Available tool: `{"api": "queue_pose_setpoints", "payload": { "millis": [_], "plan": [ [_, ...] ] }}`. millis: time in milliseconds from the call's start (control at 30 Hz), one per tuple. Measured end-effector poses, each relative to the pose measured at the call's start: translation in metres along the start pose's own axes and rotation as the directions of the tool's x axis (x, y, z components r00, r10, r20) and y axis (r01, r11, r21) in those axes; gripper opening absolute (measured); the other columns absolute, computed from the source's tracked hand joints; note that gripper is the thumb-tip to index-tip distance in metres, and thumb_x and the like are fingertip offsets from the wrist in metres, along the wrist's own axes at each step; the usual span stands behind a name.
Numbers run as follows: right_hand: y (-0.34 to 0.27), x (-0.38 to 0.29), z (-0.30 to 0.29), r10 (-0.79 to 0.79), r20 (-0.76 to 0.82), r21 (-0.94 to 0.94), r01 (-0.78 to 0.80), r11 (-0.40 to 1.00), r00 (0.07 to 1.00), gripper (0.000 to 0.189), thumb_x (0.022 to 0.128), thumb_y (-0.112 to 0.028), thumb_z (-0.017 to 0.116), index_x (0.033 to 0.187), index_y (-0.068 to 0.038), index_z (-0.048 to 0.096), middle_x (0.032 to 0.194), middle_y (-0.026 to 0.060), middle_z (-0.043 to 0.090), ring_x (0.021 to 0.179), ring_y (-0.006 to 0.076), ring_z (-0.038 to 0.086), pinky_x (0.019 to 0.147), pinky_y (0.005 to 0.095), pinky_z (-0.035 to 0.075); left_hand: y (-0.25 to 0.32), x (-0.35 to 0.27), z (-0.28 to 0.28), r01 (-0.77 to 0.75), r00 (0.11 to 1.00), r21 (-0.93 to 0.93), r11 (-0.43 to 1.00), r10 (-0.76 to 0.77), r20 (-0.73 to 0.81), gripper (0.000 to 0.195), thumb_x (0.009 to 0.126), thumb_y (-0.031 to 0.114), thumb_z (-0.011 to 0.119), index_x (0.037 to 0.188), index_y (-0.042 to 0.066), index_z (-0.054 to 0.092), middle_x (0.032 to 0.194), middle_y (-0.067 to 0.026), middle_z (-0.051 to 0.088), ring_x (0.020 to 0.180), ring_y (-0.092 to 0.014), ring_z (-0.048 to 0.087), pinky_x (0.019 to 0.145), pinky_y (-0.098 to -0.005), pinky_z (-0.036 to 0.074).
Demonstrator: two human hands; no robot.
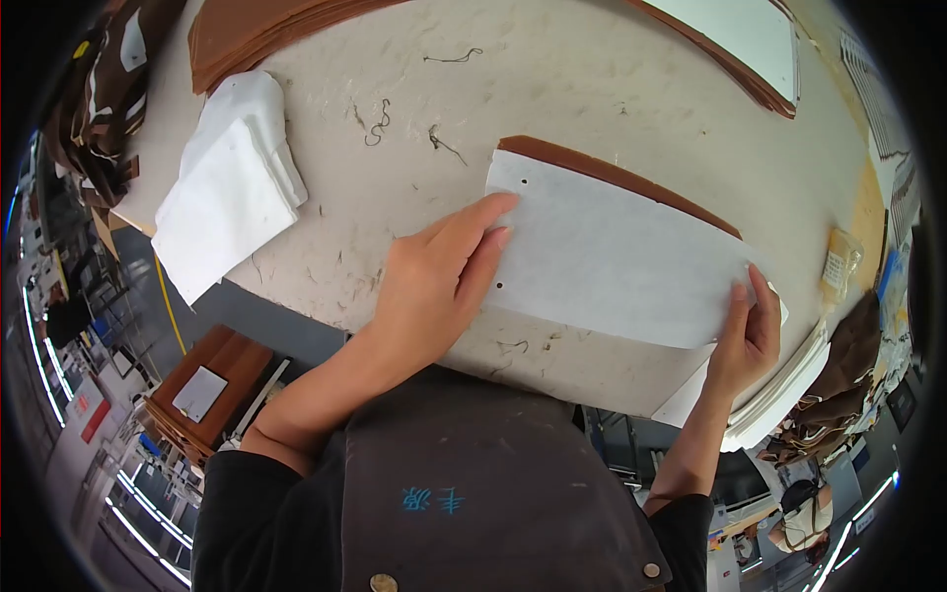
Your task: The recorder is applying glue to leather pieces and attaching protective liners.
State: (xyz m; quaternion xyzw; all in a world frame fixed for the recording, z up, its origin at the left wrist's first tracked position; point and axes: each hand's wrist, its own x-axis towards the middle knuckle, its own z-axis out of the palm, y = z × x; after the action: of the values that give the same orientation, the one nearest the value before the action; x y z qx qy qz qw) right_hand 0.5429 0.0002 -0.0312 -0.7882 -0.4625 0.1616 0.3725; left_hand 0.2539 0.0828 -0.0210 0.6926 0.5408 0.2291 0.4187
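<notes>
A white sheet (607, 244) with small punched holes lies over a brown piece (621, 177), which shows as a strip along the sheet's far edge. At the sheet's left edge is my left hand (444, 274), thumb and index finger touching it, the two tips a little apart. My right hand (747, 333) has the right end of the sheet between thumb and fingers. A fold of white material shows just behind the right fingertips. Whether the brown piece reaches under my right hand is hidden.
Folded white cloth (229, 192) overhangs the table's left edge. Stacked brown sheets (274, 37) lie at the far left, a white-topped stack (732, 44) at the far right. A plastic bottle (840, 266) and white sheets (784, 392) are at right. Loose threads (377, 122) dot the table.
</notes>
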Motion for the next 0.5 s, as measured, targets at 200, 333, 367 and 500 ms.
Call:
{"api": "queue_pose_setpoints", "payload": {
  "millis": [200,333,367,500],
  "plan": [
    [0.0053,0.0031,0.0003,-0.055,0.018,-0.062,0.056,0.996,0.998,0.024,0.088,0.000,0.063,0.111,0.000,0.066,0.079,-0.0049,0.053,0.059,0.0009,0.035,0.051,0.0159,0.026,-0.0063,0.0078,0.0055,-0.026,0.999,0.023,0.999,0.027,-0.026,0.024,0.088,0.002,0.061,0.112,0.002,0.061,0.069,-0.0113,0.057,0.053,-0.015,0.046,0.052,-0.0237,0.041],
    [0.0059,0.0035,0.0015,-0.058,0.044,-0.108,0.062,0.992,0.997,0.024,0.089,-0.002,0.063,0.112,-0.001,0.066,0.078,-0.0065,0.051,0.059,0.0000,0.033,0.052,0.0152,0.025,-0.0070,0.0101,0.0061,-0.048,0.999,0.043,0.998,0.049,-0.010,0.023,0.087,0.002,0.061,0.109,0.000,0.059,0.071,-0.0143,0.059,0.055,-0.024,0.052,0.050,-0.0306,0.043],
    [0.0052,0.0034,0.0012,-0.055,0.048,-0.110,0.060,0.992,0.997,0.024,0.089,-0.002,0.063,0.112,-0.001,0.066,0.078,-0.0065,0.051,0.059,0.0000,0.033,0.052,0.0152,0.025,-0.0066,0.0106,0.0056,-0.065,0.998,0.064,0.996,0.065,0.008,0.022,0.086,0.003,0.061,0.108,-0.001,0.057,0.072,-0.0162,0.060,0.057,-0.032,0.058,0.050,-0.0368,0.045],
    [0.0059,0.0042,0.0010,0.000,0.063,-0.129,0.008,0.992,0.998,0.024,0.087,-0.001,0.065,0.111,-0.003,0.068,0.078,-0.0040,0.054,0.059,0.0019,0.036,0.051,0.0169,0.028,-0.0075,0.0108,0.0062,-0.063,0.998,0.063,0.996,0.062,0.010,0.023,0.085,0.003,0.061,0.108,-0.001,0.056,0.072,-0.0159,0.060,0.058,-0.033,0.058,0.049,-0.0376,0.045]
  ]
}}
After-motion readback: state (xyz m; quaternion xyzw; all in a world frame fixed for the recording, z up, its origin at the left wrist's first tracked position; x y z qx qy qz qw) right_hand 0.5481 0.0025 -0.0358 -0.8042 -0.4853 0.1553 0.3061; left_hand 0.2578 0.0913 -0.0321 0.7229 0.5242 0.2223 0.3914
